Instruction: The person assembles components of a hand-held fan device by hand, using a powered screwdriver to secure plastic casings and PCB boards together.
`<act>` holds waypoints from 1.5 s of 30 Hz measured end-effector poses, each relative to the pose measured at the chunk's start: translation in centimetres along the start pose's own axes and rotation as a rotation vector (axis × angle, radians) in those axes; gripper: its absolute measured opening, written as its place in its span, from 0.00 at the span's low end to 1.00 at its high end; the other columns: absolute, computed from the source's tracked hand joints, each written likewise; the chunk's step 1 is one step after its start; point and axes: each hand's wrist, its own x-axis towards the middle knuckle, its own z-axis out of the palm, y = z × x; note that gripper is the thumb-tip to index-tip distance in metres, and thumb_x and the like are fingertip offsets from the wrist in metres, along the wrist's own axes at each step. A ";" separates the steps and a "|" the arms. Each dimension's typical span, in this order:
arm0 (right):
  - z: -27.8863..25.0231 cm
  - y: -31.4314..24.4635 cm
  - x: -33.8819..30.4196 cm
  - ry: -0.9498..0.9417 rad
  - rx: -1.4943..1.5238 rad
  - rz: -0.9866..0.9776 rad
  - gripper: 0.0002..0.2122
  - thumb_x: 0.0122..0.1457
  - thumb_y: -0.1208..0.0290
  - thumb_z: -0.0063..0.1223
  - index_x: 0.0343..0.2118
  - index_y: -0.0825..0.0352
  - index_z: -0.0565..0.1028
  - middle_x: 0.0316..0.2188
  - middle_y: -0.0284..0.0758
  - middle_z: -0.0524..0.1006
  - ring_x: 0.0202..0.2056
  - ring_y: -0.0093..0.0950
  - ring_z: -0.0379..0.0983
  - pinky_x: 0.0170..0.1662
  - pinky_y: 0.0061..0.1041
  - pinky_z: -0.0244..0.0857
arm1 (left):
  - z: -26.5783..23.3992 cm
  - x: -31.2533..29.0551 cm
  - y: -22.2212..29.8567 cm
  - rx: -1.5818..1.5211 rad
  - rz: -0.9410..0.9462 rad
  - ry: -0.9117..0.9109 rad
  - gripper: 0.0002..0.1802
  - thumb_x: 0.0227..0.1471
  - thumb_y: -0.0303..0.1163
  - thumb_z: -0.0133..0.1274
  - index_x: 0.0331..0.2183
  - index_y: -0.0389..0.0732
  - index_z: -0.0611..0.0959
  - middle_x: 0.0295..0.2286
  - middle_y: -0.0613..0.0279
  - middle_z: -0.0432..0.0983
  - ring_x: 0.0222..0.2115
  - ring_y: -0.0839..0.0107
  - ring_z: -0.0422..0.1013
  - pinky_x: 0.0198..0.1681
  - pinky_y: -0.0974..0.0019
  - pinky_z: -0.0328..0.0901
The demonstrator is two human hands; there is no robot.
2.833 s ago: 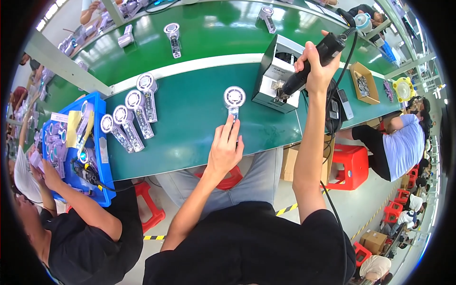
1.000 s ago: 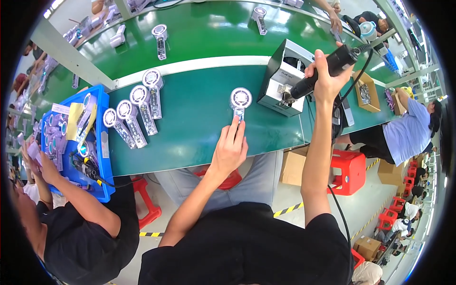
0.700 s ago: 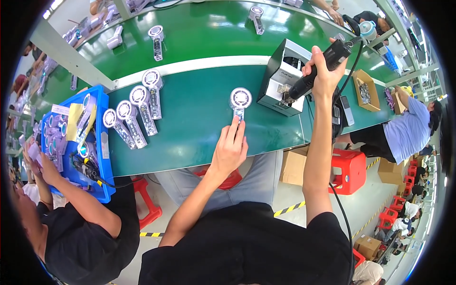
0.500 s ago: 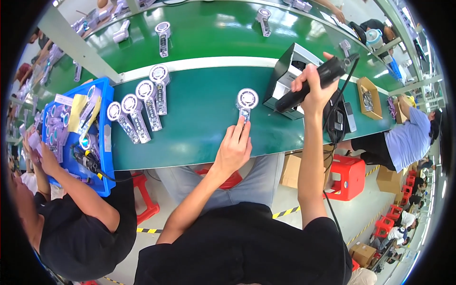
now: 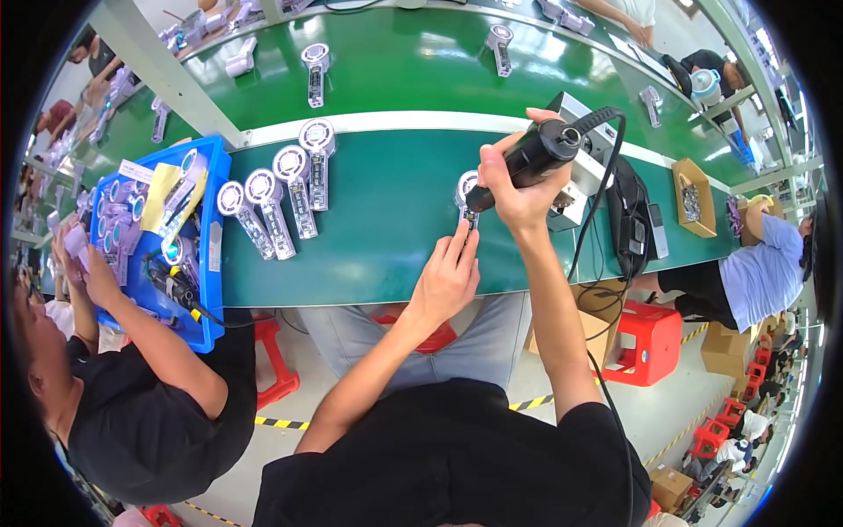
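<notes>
Left hand [image 5: 446, 279] of the seated person, fingers extended, index and middle close together, touching the handle of the lilac-and-white device [image 5: 466, 186], which lies just beyond the fingertips. Right hand [image 5: 524, 198], wrapped around a black driver [image 5: 543, 151], above it. Beyond: green conveyor [image 5: 404, 61].

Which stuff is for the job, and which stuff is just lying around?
For the job:
round-headed device, touched by the left hand
black tool, held by the right hand
four similar devices, probably

Just lying around, it seems:
grey flat thing
red stool
floor carton
</notes>
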 end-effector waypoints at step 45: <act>-10.7 -2.7 4.0 0.292 -0.074 0.109 0.26 0.54 0.80 0.63 0.53 0.69 0.62 0.18 0.33 0.72 0.15 0.22 0.69 0.19 0.22 0.63 | 0.8 2.0 -1.0 -0.084 0.107 0.025 0.17 0.44 0.21 0.63 0.40 0.33 0.82 0.44 0.49 0.74 0.39 0.54 0.73 0.41 0.57 0.71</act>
